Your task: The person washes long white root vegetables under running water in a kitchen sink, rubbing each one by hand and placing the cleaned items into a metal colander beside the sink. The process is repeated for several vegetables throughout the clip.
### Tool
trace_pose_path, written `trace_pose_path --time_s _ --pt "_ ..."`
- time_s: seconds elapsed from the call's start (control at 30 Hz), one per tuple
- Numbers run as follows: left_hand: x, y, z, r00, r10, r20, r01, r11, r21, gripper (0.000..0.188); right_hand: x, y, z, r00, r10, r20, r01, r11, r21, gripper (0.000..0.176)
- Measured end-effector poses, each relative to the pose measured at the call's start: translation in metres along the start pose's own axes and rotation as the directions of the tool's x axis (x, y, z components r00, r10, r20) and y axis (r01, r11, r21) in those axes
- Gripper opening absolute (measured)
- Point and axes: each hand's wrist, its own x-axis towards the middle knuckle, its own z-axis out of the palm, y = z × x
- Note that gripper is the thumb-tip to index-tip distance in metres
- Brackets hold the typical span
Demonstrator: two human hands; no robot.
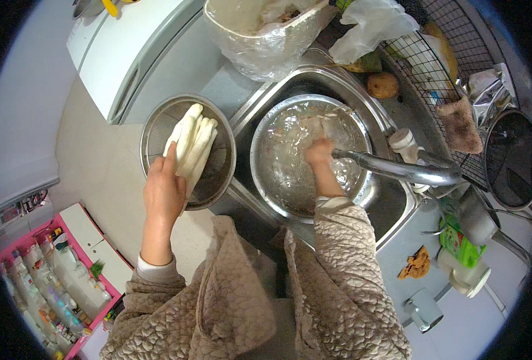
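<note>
My left hand (164, 182) rests on several long, pale peeled stalks (194, 139), its thumb and fingers around their lower part. They lie in a round metal mesh strainer (143, 144) left of the sink. My right hand (320, 150) is in a round metal basin (257, 171) of rippling water; its fingers are partly blurred beneath the surface, so whether they hold anything cannot be told. Small light scraps float about. The basin stands in a stainless steel sink (394, 216), with the metal faucet (396, 168) reaching over its right side, close to my right hand.
A plastic-lined bin (266, 49) stands behind the sink. A potato (382, 85), a wire rack (432, 85) and a brown cloth (459, 126) are at the upper right. Nearer, on the right, are a saucepan (477, 216), a crumpled brown cloth (415, 263) and a grey mug (423, 310).
</note>
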Motion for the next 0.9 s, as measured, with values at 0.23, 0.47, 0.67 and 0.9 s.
trace_pose_path --time_s 0.23,0.47,0.67,0.9 --pt "-0.001 -0.006 0.002 0.997 0.079 -0.008 -0.079 0.996 0.047 0.051 -0.024 -0.023 0.003 0.985 0.063 -0.164 0.01 0.913 0.408 0.032" --pt "-0.025 0.05 0.003 0.915 0.189 -0.355 -0.299 0.91 -0.287 0.044 -0.028 0.003 0.012 0.991 -0.02 -0.131 0.072 0.911 0.405 0.037" --pt "-0.022 0.112 0.074 0.985 0.166 0.047 -0.042 0.495 -0.868 0.031 -0.057 0.028 -0.009 0.999 -0.033 -0.002 0.026 0.757 0.653 0.042" --pt "0.027 0.175 0.257 0.985 0.006 0.172 0.155 0.405 -0.901 0.05 -0.115 0.001 -0.044 0.93 -0.169 -0.327 0.346 0.701 0.623 0.039"
